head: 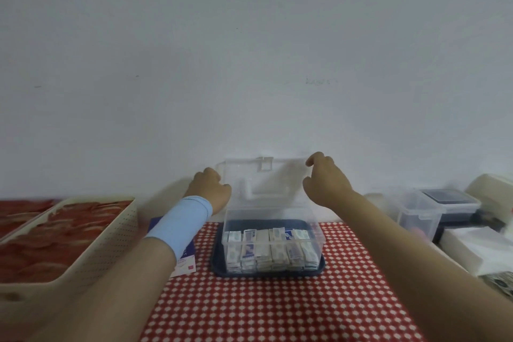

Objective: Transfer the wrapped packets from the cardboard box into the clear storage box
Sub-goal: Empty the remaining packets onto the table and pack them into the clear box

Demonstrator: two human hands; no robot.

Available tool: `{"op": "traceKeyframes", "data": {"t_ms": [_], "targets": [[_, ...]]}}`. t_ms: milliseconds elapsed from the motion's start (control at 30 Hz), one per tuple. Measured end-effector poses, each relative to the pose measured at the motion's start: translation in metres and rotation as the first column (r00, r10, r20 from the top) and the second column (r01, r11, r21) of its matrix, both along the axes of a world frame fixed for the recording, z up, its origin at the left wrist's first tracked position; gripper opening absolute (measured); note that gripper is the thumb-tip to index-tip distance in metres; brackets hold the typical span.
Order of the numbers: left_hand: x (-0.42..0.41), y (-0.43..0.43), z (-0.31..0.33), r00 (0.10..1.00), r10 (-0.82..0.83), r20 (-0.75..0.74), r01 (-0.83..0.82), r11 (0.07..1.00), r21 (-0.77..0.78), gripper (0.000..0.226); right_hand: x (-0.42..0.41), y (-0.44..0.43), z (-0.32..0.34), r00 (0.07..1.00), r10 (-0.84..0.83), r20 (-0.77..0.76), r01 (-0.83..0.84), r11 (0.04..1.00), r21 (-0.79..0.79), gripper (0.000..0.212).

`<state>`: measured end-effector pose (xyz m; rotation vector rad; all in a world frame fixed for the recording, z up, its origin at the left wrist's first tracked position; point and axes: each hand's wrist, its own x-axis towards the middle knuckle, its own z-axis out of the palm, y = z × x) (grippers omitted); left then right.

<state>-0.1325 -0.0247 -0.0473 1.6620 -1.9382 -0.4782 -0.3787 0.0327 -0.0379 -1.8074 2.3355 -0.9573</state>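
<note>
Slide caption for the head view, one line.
The left hand and right hand hold the raised lid of the clear storage box, packed with wrapped packets, on a dark blue tray.

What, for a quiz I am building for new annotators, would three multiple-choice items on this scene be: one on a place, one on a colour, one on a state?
1. Where does the clear storage box stand?
A. In the cream basket
B. On a dark blue tray
C. On a stack of books

2. What colour is the wristband on the left wrist?
A. Light blue
B. Green
C. Black

3. How is the box's lid?
A. Shut and latched
B. Taken off, lying on the cloth
C. Raised upright

Answers:
1 B: the dark blue tray shows its rim all round the box's base.
2 A: the wristband is pale blue.
3 C: the lid stands up behind the wrapped packets, with the left hand and the right hand at its side edges.
</note>
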Motion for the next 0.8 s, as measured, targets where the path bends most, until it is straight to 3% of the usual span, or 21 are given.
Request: {"op": "traceKeyframes", "data": {"t_ms": [67, 167, 300, 467, 533, 700, 800], "targets": [[-0.002, -0.006, -0.002, 0.992, 0.041, -0.118, -0.029, 0.994, 0.103, 0.059, 0.003, -0.006, -0.004, 0.991, 0.043, 0.127, -0.043, 0.999, -0.001, 0.049], [-0.005, -0.009, -0.003, 0.955, -0.014, -0.296, 0.069, 0.982, 0.175, 0.072, 0.005, -0.012, -0.007, 0.952, 0.058, 0.300, -0.038, 0.997, -0.073, 0.054], [-0.004, -0.002, 0.000, 0.931, -0.135, -0.338, 0.177, 0.979, 0.097, 0.074, 0.001, -0.006, -0.008, 0.959, 0.070, 0.276, -0.025, 0.986, -0.163, 0.049], [0.007, 0.016, 0.004, 0.931, -0.265, -0.252, 0.220, 0.956, -0.192, 0.071, -0.005, 0.012, -0.007, 0.997, 0.071, 0.030, -0.067, 0.991, -0.117, 0.032], [0.012, 0.028, 0.003, 0.930, -0.337, -0.146, 0.291, 0.918, -0.269, 0.062, -0.002, 0.025, -0.010, 0.994, 0.110, -0.013, -0.110, 0.991, -0.079, 0.032], [0.015, 0.050, -0.014, 0.892, -0.408, 0.195, 0.446, 0.866, -0.227, 0.043, 0.005, 0.060, -0.026, 0.964, 0.231, -0.128, -0.224, 0.972, 0.073, 0.043], [0.015, 0.058, -0.024, 0.872, -0.405, 0.274, 0.467, 0.855, -0.225, 0.041, 0.008, 0.073, -0.032, 0.954, 0.255, -0.159, -0.235, 0.963, 0.131, 0.051]]}}
